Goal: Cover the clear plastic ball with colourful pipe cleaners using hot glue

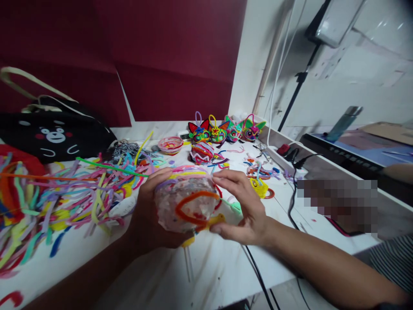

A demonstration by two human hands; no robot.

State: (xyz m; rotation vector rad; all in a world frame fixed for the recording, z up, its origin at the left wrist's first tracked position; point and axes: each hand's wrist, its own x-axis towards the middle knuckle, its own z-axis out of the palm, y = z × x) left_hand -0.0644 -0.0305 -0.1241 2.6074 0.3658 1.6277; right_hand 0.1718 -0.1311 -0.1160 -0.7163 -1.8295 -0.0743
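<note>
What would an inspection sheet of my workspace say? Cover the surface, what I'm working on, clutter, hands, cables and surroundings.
Surface: white table with faint streaks.
Work: clear shell, an orange loop against its near face.
Clutter: pipe cleaners heaped at left; bowl and four eared ornaments towards the back.
Hands: left hand grips the shell's left side; right hand curls at its right side, grip unclear.
Cables: black cable at right; more dark cables at the front edge.
Surroundings: bag at left, dark red backdrop behind, bottle at far right.
</note>
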